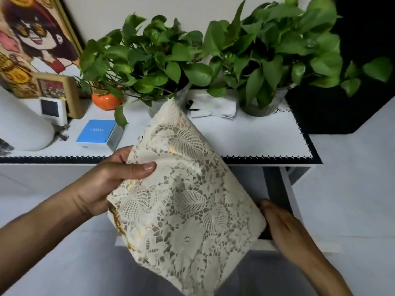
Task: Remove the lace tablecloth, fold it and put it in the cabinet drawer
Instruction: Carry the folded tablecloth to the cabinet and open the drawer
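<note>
The left hand (100, 186) pinches the folded cream lace tablecloth (181, 199) between thumb and fingers (119, 155), tilting it toward the open white cabinet drawer (286, 189); the right hand (286, 231), fingers together, steadies the drawer's front.

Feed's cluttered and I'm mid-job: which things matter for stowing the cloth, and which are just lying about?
Job: lace cloth, folded, in left hand; open drawer; right hand at the drawer.

Lying about: plants, blue box, orange pot, frames.
</note>
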`<state>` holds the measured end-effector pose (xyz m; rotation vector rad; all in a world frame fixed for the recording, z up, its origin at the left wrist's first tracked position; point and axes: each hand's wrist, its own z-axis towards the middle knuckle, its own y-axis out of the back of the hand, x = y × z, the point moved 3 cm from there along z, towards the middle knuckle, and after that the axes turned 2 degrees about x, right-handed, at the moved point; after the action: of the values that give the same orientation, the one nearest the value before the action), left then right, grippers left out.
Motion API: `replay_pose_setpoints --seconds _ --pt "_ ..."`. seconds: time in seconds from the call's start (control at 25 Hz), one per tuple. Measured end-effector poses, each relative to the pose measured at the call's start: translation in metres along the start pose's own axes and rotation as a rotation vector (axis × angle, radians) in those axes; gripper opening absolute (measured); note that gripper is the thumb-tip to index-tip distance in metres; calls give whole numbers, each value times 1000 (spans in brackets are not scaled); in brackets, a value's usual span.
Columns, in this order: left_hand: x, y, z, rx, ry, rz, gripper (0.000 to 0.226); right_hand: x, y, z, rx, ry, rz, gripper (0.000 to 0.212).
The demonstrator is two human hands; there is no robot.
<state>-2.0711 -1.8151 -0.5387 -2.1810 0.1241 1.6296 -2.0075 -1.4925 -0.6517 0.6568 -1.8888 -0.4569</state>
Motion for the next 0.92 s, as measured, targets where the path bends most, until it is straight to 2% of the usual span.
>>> replay_pose_setpoints --seconds 0.08,0.16,0.2,0.28,0.36,0.44,0.52,0.6,0.72,0.84,0.92 --pt "0 -8 4 14 -43 -50 33 -10 -2 -8 130 -122 342 71" --pt "6 -14 7 45 -50 -90 34 -17 -5 -6 294 -113 866 76" --pt "12 -16 7 49 -40 -101 35 -18 -5 -4 331 -104 1069 70" --pt "31 -17 9 16 12 -92 37 -22 -5 2 327 -136 1277 51" --pt "59 -15 10 -22 113 -78 36 -28 -1 13 272 -202 1277 46" --pt "93 -12 8 -49 254 39 35 -35 10 24 140 -257 1151 36" --pt "126 -8 2 -61 402 235 53 -39 17 35 -13 -311 983 22" --pt "150 -4 -3 -95 517 360 69 -35 10 47 -102 -319 784 15" --pt "168 1 3 -178 564 489 75 -32 -11 66 -145 -340 529 21" --pt "173 2 21 -197 535 512 81 -41 -18 86 -193 -354 430 24" --pt "177 5 29 -226 498 513 78 -50 -23 92 -166 -377 403 23"
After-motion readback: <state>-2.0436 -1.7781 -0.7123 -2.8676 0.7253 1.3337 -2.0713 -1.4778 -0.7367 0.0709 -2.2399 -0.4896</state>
